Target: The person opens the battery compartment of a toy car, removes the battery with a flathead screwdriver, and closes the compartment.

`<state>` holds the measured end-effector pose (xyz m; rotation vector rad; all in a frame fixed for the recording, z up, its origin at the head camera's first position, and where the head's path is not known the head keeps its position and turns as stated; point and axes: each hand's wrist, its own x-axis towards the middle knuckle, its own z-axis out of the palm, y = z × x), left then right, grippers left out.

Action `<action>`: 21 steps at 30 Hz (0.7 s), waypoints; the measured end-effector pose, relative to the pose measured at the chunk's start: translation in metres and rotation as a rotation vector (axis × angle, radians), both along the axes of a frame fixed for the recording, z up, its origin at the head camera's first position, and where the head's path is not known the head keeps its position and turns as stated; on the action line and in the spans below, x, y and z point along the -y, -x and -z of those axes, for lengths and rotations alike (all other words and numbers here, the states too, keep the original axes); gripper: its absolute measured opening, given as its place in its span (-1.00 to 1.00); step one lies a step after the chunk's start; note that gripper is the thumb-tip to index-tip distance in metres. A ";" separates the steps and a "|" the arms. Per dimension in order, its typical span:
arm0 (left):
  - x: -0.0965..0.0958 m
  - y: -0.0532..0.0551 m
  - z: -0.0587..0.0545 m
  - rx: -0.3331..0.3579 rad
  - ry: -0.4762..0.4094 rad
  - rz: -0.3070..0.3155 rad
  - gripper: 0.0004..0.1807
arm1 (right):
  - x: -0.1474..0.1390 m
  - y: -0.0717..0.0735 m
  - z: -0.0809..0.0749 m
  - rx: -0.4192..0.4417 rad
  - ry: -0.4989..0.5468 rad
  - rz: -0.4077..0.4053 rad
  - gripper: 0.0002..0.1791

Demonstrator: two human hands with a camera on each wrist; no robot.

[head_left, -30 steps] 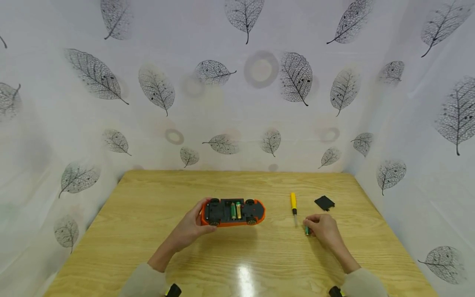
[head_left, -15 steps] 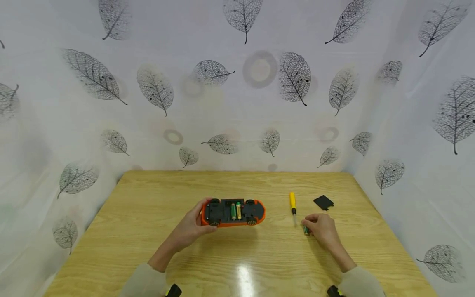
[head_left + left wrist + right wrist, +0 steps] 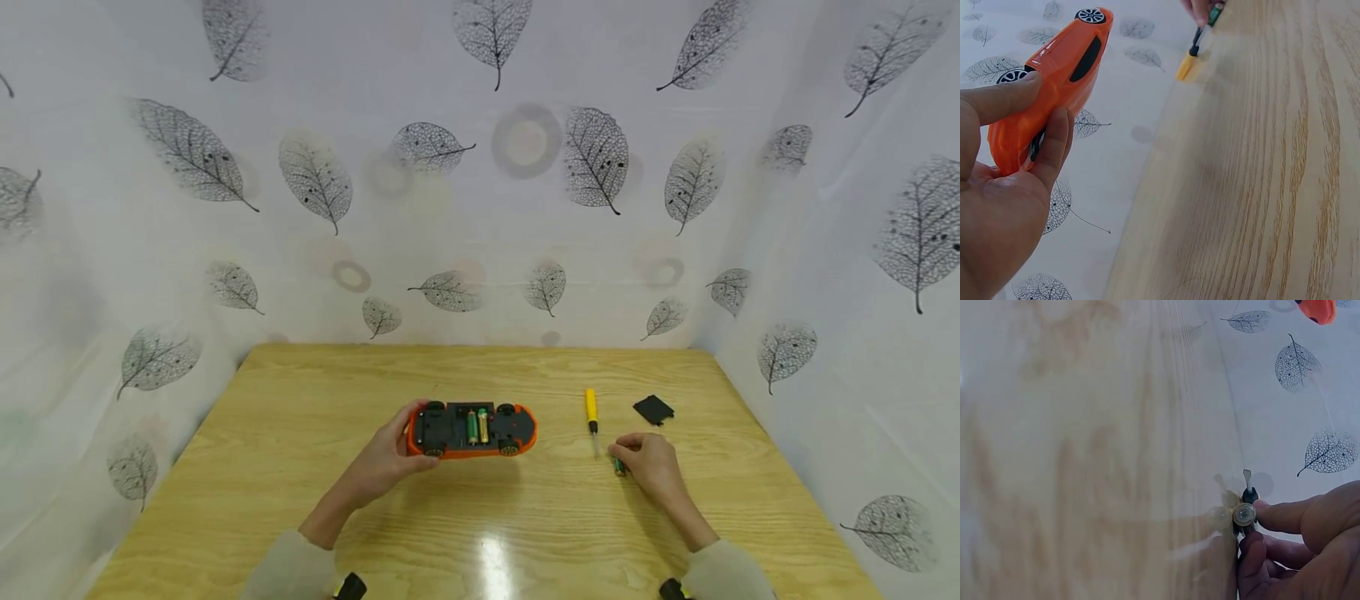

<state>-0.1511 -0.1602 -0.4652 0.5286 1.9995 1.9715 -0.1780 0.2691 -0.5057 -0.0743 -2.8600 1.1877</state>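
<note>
Orange toy car point(image 3: 499, 427), underside toward me, clamped at one end in my left hand point(image 3: 384, 462); two batteries point(image 3: 483, 425) lie in its open bay point(image 3: 457, 425). My right hand point(image 3: 655, 471) pinches another battery point(image 3: 1245, 514) at the worktop point(image 3: 337, 387). Judged step: battery loading; next calls for a steady lift to the bay.

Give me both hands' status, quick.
Left hand: closed, holding the car.
Right hand: closed, pinching a battery.
</note>
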 end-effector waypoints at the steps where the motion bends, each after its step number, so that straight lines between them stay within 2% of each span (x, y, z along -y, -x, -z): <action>1: 0.000 0.000 0.000 0.000 -0.001 0.000 -0.05 | 0.000 0.000 -0.001 0.003 0.002 0.001 -0.72; 14: -0.002 0.000 0.000 0.009 -0.010 0.005 -0.05 | 0.000 -0.003 -0.001 0.012 0.016 0.002 -0.69; 21: -0.003 0.001 0.000 0.011 -0.015 0.012 -0.02 | 0.000 -0.003 -0.007 0.038 0.035 0.013 -0.65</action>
